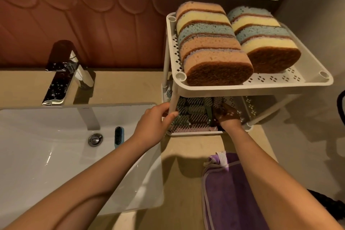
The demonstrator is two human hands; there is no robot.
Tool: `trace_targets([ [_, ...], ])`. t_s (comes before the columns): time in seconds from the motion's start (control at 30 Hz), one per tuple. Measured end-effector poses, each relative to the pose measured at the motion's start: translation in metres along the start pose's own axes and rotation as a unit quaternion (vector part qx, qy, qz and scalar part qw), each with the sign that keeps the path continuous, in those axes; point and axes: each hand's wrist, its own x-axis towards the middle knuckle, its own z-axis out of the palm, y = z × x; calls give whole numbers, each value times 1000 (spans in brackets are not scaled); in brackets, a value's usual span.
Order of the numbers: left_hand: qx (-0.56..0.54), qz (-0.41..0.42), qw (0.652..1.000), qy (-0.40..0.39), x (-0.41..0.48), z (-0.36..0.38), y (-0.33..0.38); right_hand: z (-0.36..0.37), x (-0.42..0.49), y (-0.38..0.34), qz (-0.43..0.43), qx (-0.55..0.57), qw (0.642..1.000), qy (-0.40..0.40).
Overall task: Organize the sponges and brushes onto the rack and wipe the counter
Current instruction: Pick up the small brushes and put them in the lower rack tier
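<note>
We look down at a beige bench (pixel 186 155) holding a white two-tier rack (pixel 261 86); on its top tier stand two rows of sponges on edge, five in the left row (pixel 209 43) and four in the right row (pixel 261 37), in orange, yellow and blue. On the lower tier lie several brushes (pixel 194 115), bristles up; we cannot count them exactly. Our left hand (pixel 155 123) curls its fingers around the rack's front left post, its grip closed on the post; our right hand (pixel 227 115) reaches into the lower tier beside the brushes, and we cannot tell whether its grip is open or closed. One blue brush (pixel 119 136) lies in the white sink (pixel 46 164), near the drain; one purple cloth (pixel 227 192) lies on the bench, in front of the rack; one chrome tap (pixel 69 73) stands behind the sink.
</note>
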Motion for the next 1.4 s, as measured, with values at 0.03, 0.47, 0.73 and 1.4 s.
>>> trace_targets([
  [0.03,-5,-1,1000,1,0,0,0,2,0,5,-7,-2,1000,11],
  [0.47,-116,-80,990,31,-38,4,-20,27,-92,-19,-74,18,994,84],
  [0.73,-148,-196,969,-20,-100,-30,-98,93,-186,-56,-106,82,986,-97],
  [1.4,-219,-468,856,-32,-143,-87,-220,277,-175,-61,11,-240,939,-248],
])
